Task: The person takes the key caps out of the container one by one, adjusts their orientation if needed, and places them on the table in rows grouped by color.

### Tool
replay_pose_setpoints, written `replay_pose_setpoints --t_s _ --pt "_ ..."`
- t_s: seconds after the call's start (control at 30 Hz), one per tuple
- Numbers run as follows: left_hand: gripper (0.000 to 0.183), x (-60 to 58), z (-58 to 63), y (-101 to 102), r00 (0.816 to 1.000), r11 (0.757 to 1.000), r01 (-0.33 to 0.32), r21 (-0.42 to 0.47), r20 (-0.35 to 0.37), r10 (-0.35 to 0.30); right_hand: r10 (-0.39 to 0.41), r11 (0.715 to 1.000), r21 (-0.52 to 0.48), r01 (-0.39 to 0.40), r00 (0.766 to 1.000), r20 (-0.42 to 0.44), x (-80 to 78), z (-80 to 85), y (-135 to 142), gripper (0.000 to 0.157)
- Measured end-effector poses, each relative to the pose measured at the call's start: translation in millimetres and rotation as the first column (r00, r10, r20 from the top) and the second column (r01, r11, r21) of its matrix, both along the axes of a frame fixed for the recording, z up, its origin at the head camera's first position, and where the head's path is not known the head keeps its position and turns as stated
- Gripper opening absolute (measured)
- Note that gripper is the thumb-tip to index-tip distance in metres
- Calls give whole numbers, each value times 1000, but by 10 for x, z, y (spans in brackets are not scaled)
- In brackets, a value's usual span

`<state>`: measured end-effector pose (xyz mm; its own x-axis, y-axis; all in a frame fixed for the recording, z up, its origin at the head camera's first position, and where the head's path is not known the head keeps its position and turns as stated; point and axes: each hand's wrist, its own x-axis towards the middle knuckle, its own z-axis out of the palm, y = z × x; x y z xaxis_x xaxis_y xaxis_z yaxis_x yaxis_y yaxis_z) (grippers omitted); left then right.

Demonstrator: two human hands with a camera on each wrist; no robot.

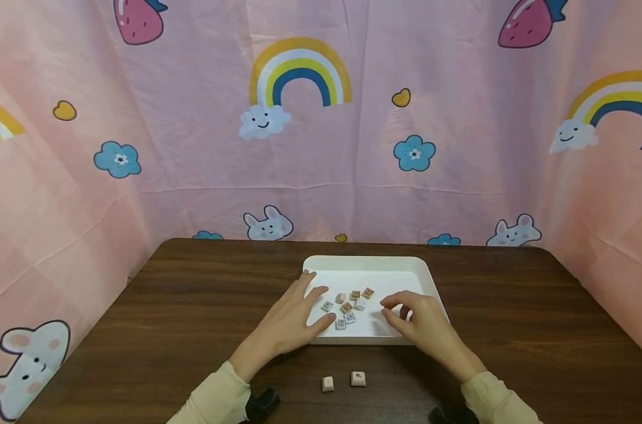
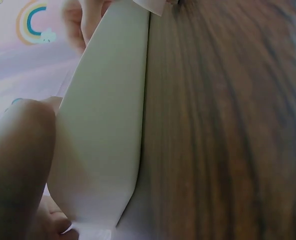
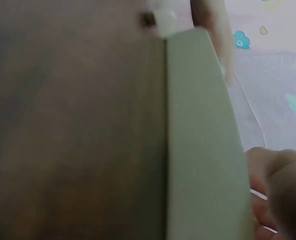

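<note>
A white tray (image 1: 374, 340) on the table holds several small keycaps, some with brown tops like this brown keycap (image 1: 368, 292), others pale like this white keycap (image 1: 341, 324). My left hand (image 1: 291, 315) lies over the tray's left edge, fingers spread, the thumb near the closest keycaps. Above the tray's right part hovers my right hand (image 1: 424, 321), its index finger and thumb bent toward each other; I see nothing between them. Both wrist views show mainly the tray's outer wall (image 2: 102, 115) and parts of the fingers; keycaps inside are hidden there.
In front of the tray, a small cream keycap (image 1: 327, 384) and a wider cream keycap (image 1: 358, 378) sit on the dark wooden table (image 1: 220, 294). A pink patterned curtain (image 1: 321, 159) hangs behind the table and along its sides.
</note>
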<state>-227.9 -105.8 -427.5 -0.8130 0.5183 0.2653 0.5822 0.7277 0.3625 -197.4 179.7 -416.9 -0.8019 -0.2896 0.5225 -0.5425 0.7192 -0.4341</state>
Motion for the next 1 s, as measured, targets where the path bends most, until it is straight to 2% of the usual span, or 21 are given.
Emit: replay_pose_setpoints --t_s 0.13,0.23,0.33,0.43,0.5,0.63,0.77,0.9,1.0 --pt "61 6 -24 11 997 999 -5 34 77 2 -34 998 48 30 995 90 -93 63 -17 15" --pt "62 7 -50 37 996 999 3 37 85 -6 -56 994 101 44 991 120 -148 61 -41 20" --pt "61 11 -69 50 996 1000 6 27 84 -8 -21 989 150 2 993 120 -185 13 -52 27" --pt "61 10 -70 42 996 1000 7 22 85 -9 48 979 189 -71 991 122 -200 -28 -47 34" --pt "60 9 -58 36 997 1000 8 24 81 -10 89 975 188 -116 985 149 -210 -42 -42 38" --pt "60 19 -46 31 997 999 11 32 71 -13 118 967 201 -157 974 192 -208 -51 -34 41" --pt "60 15 -44 39 997 999 21 37 70 -24 73 975 197 -104 984 161 -201 -57 -19 34" --pt "60 5 -48 42 997 999 28 37 69 -30 20 984 173 -37 995 101 -192 -69 -14 18" --pt "59 6 -49 28 997 999 26 29 67 -28 4 990 143 -17 996 91 -185 -80 -23 11"
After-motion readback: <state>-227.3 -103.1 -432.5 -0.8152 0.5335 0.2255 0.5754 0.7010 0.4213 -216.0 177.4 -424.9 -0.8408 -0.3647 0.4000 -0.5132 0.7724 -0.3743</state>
